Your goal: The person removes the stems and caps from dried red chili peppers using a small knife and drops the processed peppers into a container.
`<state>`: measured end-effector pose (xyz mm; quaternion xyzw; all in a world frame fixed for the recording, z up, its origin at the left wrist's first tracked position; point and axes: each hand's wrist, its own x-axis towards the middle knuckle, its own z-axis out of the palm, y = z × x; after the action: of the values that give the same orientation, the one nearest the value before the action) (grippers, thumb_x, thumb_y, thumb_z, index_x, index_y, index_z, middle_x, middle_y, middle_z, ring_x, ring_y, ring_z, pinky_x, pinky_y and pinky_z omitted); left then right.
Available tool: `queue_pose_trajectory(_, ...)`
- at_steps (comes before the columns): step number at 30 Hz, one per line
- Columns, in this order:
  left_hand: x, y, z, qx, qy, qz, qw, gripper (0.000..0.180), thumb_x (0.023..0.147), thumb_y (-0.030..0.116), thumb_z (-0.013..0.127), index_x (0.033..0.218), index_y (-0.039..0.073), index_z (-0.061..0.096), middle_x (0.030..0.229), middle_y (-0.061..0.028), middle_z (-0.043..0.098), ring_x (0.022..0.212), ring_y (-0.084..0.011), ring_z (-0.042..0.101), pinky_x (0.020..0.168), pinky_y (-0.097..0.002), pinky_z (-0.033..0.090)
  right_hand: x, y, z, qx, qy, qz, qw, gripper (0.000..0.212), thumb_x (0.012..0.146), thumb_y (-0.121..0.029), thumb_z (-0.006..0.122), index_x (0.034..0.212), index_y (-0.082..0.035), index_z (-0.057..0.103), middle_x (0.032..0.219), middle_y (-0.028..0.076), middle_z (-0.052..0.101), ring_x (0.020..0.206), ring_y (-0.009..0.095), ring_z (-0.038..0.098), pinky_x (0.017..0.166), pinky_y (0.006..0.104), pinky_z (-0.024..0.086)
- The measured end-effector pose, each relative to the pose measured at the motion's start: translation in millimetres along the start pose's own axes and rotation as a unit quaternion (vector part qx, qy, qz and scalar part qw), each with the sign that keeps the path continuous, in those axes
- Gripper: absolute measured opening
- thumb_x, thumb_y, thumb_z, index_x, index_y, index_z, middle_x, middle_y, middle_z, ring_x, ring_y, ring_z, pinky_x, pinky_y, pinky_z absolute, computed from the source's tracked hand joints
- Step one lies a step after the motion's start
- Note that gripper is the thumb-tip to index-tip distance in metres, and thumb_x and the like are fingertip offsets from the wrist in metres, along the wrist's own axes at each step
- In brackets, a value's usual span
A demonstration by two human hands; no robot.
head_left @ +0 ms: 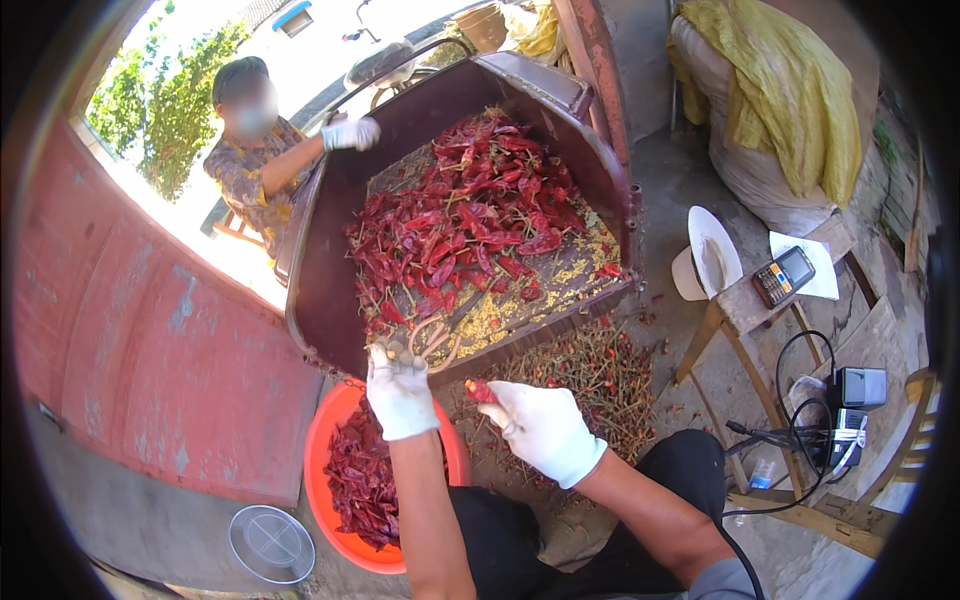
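The right hand [545,430] is holding a pepper [480,391] just right of the basin [317,470]. The left hand [402,393], fingers curled, is partly hiding the basin near the cart [330,250]; I cannot tell its grip. At right, a handset [784,275] is partly covering paper [822,264]; I am not resolving any lettering.

Daylight, blown-out glare at upper left, softer shade below, curved fisheye edges, black corners

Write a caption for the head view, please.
Gloved right hand holding a red chili before a cart heaped with red chilies.
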<state>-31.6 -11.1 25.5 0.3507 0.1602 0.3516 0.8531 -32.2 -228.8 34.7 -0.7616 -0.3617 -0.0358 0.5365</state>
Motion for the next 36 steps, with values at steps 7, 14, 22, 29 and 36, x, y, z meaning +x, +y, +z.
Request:
queue_pose_trajectory(7, -26, -13, -2, 0.546, -0.222, 0.053, 0.806, 0.034, 0.1, 0.029, 0.061, 0.116, 0.0, 0.069, 0.09, -0.006, 0.071, 0.078, -0.0117, 0.062, 0.073, -0.0276, 0.051, 22, -12, -22, 0.552, -0.103, 0.254, 0.788, 0.053, 0.098, -0.005, 0.054, 0.149, -0.006, 0.037, 0.101, 0.012, 0.067, 0.077, 0.017, 0.068, 0.067, 0.0315, 0.059)
queue_pose_trajectory(14, 34, -43, 27, 0.713, -0.173, 0.117, 0.67, 0.027, 0.09, 0.016, 0.07, 0.116, 0.007, 0.071, 0.098, -0.0105, 0.074, 0.086, -0.0158, 0.069, 0.08, -0.0294, 0.053, 20, 2, -23, 0.631, -0.034, 0.349, 0.692, 0.023, 0.1, -0.019, 0.06, 0.117, -0.005, 0.056, 0.104, 0.01, 0.066, 0.074, 0.014, 0.066, 0.06, 0.0272, 0.054)
queue_pose_trajectory(22, 92, -90, 42, 0.818, -0.151, 0.268, 0.486, 0.024, 0.085, 0.029, 0.073, 0.101, 0.011, 0.074, 0.096, -0.0133, 0.072, 0.086, -0.0295, 0.07, 0.078, -0.0401, 0.053, 28, 5, -21, 0.553, -0.051, 0.346, 0.756, 0.018, 0.099, -0.021, 0.061, 0.104, -0.004, 0.061, 0.09, 0.003, 0.066, 0.059, 0.006, 0.057, 0.05, 0.0205, 0.049)
queue_pose_trajectory(29, 83, -62, 36, 0.692, -0.096, 0.31, 0.645, 0.014, 0.093, 0.014, 0.067, 0.099, 0.003, 0.074, 0.087, -0.0076, 0.073, 0.075, -0.0166, 0.066, 0.071, -0.0312, 0.052, 35, 10, -27, 0.417, -0.029, 0.35, 0.838, 0.023, 0.096, -0.02, 0.063, 0.113, -0.005, 0.065, 0.091, 0.005, 0.067, 0.064, 0.009, 0.062, 0.056, 0.0262, 0.051)
queue_pose_trajectory(36, -36, -1, 75, 0.507, -0.13, 0.029, 0.852, 0.013, 0.095, 0.01, 0.063, 0.098, -0.001, 0.069, 0.08, -0.0016, 0.067, 0.065, -0.0065, 0.057, 0.059, -0.0218, 0.045, 27, 11, -12, 0.017, 0.159, 0.099, 0.982, 0.049, 0.084, -0.026, 0.073, 0.129, -0.009, 0.06, 0.122, 0.014, 0.065, 0.095, 0.03, 0.069, 0.078, 0.0367, 0.057)
